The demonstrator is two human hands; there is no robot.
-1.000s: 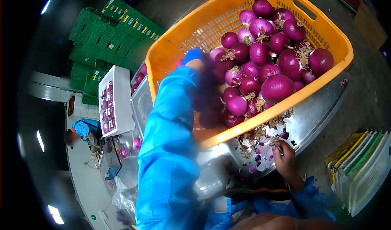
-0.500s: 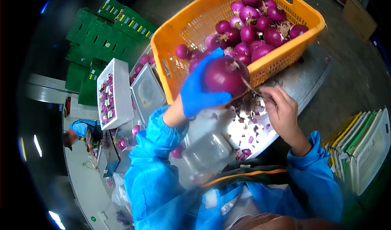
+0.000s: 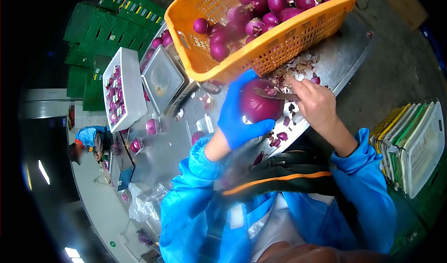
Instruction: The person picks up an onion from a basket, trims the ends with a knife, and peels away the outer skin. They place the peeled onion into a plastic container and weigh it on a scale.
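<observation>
In a blue glove, my left hand [image 3: 236, 113] is closed round a large red onion [image 3: 260, 105], gripping it from the left. My bare right hand [image 3: 314, 101] grips a small knife [image 3: 285, 96]; its handle is hidden in my fingers. The blade lies against the onion's root end. Just beyond my hands stands an orange plastic basket [image 3: 284, 36] with many red onions [image 3: 278, 2] in it. Under my hands the metal table [image 3: 172, 144] carries onion scraps and peelings [image 3: 298, 66].
On the left are a scale [image 3: 162, 79], a white box of packed onions [image 3: 132, 93] and clear plastic bags [image 3: 145, 202]. Green crates [image 3: 107, 35] are stacked behind. A person [image 3: 91, 139] stands at the far left. Stacked baskets [image 3: 416, 144] are at right.
The knife blade has moved from the onion's lower right edge up onto its root end. My view has shifted, so the basket sits higher and the scale shows more fully.
</observation>
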